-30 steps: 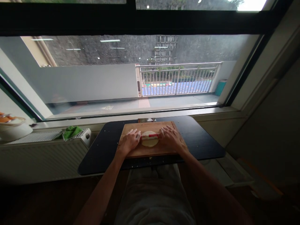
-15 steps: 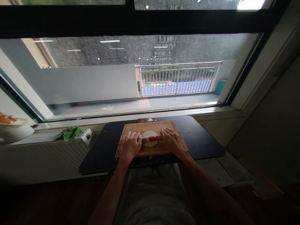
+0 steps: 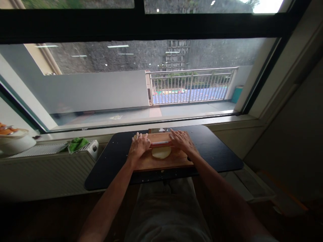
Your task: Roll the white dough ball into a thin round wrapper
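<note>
A flat, pale round of dough point(image 3: 161, 153) lies on a wooden board point(image 3: 156, 164). A rolling pin point(image 3: 160, 143) with a red and white middle lies crosswise near the dough's far edge. My left hand point(image 3: 139, 146) bears on the pin's left end and my right hand point(image 3: 183, 141) on its right end, fingers pointing forward. Both hands hide the ends of the pin, and whitish powder shows on the left fingertips.
The board rests on a black table point(image 3: 217, 154) dotted with crumbs, set against a window sill point(image 3: 227, 119). Left of it stands a white radiator point(image 3: 50, 171) with a green cloth point(image 3: 77, 144) and a white pot point(image 3: 16, 141). A small item point(image 3: 161, 130) lies behind the board.
Both hands have pushed the rolling pin forward, away from me, from across the dough's middle to its far edge. More of the dough shows in front of the pin.
</note>
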Tool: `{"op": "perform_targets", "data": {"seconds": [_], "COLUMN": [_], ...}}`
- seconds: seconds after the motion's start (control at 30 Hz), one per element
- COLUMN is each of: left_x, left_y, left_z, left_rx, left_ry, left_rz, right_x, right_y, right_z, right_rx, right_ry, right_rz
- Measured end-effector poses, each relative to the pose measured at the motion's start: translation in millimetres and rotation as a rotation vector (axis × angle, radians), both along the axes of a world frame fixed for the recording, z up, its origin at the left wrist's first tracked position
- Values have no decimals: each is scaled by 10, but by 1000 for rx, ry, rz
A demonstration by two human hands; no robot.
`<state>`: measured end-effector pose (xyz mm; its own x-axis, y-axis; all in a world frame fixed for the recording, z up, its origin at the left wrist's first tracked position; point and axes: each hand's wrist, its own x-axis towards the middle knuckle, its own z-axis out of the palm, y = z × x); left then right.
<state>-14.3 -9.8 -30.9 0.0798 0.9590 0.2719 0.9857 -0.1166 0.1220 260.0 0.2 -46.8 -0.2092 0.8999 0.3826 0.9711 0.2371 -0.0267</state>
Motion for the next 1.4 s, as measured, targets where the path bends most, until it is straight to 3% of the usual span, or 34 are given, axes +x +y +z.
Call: {"op": "perform_targets", "data": {"seconds": [0.17, 0.33, 0.57, 0.83, 1.07, 1.27, 1.4], "left_x": [-12, 0, -12, -65, -53, -13, -3], "left_y": [13, -152, -445, -822, -825, -588, -346], "left_z": [-51, -48, -52, -136, -200, -127, -122], "left_rx": [-11, -35, 15, 95, 82, 33, 0], "left_ry": [6, 6, -31, -103, -126, -117, -89], "left_rz": [-83, -72, -99, -146, -119, -109, -87], "right_x": [43, 19, -193, -238, -225, -267, -211], "right_y": [-62, -361, -840, -1196, -1091, -871, -658], "right_z": [-65, -23, 281, 220, 208, 302, 189], "right_rx": [10, 0, -45, 43, 32, -34, -52], "right_ry": [-40, -113, -20, 84, 86, -39, -139], "right_rz": [41, 131, 28, -8, 32, -20, 26]}}
